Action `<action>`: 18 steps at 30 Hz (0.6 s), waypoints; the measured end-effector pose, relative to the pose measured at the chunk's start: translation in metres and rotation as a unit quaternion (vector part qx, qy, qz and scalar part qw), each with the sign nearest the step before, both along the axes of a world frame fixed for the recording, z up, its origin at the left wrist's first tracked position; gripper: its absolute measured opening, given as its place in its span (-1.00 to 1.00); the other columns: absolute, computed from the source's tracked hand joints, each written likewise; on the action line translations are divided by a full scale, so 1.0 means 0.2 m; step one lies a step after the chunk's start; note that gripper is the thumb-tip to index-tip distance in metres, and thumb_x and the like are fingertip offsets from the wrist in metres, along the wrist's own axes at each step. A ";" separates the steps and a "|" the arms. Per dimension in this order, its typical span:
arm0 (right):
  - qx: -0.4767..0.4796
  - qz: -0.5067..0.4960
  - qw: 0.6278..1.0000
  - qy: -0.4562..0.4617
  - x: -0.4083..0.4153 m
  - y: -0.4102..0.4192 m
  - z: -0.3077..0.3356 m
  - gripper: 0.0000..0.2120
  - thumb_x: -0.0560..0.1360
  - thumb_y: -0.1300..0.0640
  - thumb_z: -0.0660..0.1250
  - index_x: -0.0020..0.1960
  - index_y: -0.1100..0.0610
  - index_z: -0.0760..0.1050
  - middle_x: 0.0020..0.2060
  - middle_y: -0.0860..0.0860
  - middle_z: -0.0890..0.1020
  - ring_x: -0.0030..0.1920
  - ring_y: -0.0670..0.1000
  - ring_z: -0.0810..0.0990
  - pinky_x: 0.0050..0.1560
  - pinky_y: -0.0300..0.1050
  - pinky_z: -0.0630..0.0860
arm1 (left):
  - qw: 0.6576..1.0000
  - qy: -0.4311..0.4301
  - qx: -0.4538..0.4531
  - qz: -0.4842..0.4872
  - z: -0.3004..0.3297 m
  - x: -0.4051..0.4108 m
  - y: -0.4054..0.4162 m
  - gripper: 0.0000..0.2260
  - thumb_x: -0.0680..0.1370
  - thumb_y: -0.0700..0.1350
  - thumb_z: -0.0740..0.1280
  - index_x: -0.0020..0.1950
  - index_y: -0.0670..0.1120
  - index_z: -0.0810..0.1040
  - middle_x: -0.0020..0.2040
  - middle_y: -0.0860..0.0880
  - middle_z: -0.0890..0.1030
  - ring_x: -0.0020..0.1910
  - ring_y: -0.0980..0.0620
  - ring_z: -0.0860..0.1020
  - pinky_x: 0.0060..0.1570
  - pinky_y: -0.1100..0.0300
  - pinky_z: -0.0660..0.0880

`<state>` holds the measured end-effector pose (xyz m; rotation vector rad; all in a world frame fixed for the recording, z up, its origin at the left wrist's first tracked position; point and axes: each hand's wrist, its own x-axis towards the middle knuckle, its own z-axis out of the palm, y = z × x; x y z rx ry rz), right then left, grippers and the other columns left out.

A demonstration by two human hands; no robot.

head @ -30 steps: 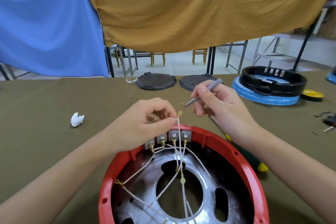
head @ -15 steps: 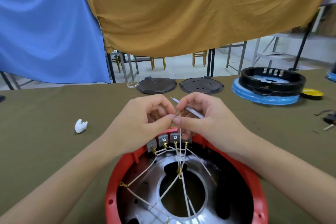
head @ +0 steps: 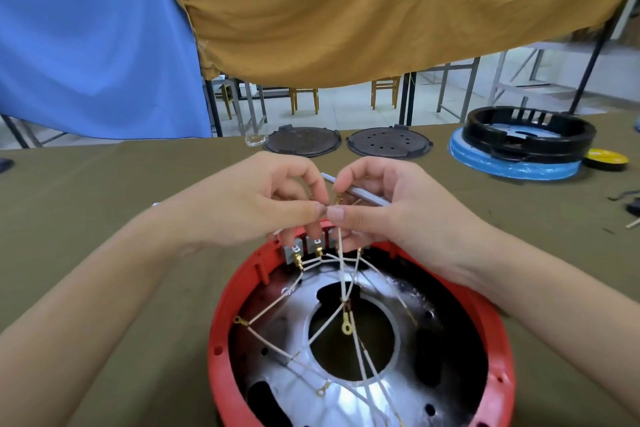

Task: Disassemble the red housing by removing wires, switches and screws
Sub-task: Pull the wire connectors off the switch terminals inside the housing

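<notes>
**Both hands pinching wires over the red housing**

Red housing [head: 239, 302], round plastic shell, sits nearest on the desk [head: 86, 201], its lower edge cut off by the frame. Inside: shiny metal plate [head: 301, 388] with a big round hole, thin white wires [head: 346, 274] crossing it, brass ring terminals on the ends. Grey switches [head: 313, 246] in a row on the far rim, partly hidden by fingers. Left hand [head: 256, 204] and right hand [head: 388, 208] meet just above the switches, thumbs touching tip to tip, both pinching wire ends; exact wire per hand hard to tell. Right hand also holds a slim grey tool [head: 363, 196], mostly hidden in the fist. Desk cover is olive cloth. Farther: two dark round discs [head: 301, 140], a black ring [head: 530, 130] on a blue base. Blue and mustard cloths [head: 346, 10] hang behind.
</notes>
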<state>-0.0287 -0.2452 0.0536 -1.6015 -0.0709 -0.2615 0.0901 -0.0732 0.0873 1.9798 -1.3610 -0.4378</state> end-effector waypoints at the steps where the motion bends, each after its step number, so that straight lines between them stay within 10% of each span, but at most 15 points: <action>1: 0.020 0.000 1.000 0.001 0.00 0.01 0.00 -0.79 0.44 0.37 0.47 0.01 0.21 0.51 -0.22 0.09 0.66 -0.24 0.03 0.69 -0.23 -0.14 0.64 | 1.000 -0.002 -0.006 0.004 0.00 0.00 0.00 -0.97 0.58 -0.11 0.37 -0.04 0.02 0.56 -0.21 -0.03 0.70 -0.36 0.01 0.60 -0.33 0.30 0.48; 13: 0.067 -0.090 0.994 -0.013 0.02 -0.06 0.03 -0.90 0.53 0.32 0.39 -0.03 0.17 0.51 -0.22 0.14 0.62 -0.34 0.02 0.61 -0.37 -0.16 0.57 | 0.976 0.058 -0.184 0.100 -0.06 -0.07 -0.08 -0.91 0.56 -0.20 0.38 0.05 -0.07 0.59 -0.10 -0.04 0.66 -0.21 0.04 0.66 -0.19 0.23 0.58; 18: 0.059 -0.169 0.984 -0.012 0.03 -0.18 0.06 -0.87 0.54 0.33 0.37 -0.05 0.13 0.50 -0.25 0.08 0.63 -0.36 -0.01 0.62 -0.42 -0.18 0.55 | 0.987 -0.051 0.000 0.150 -0.06 -0.05 -0.04 -0.48 0.47 0.25 0.32 0.39 0.19 0.33 0.24 0.28 0.50 0.07 0.29 0.55 0.04 0.26 0.47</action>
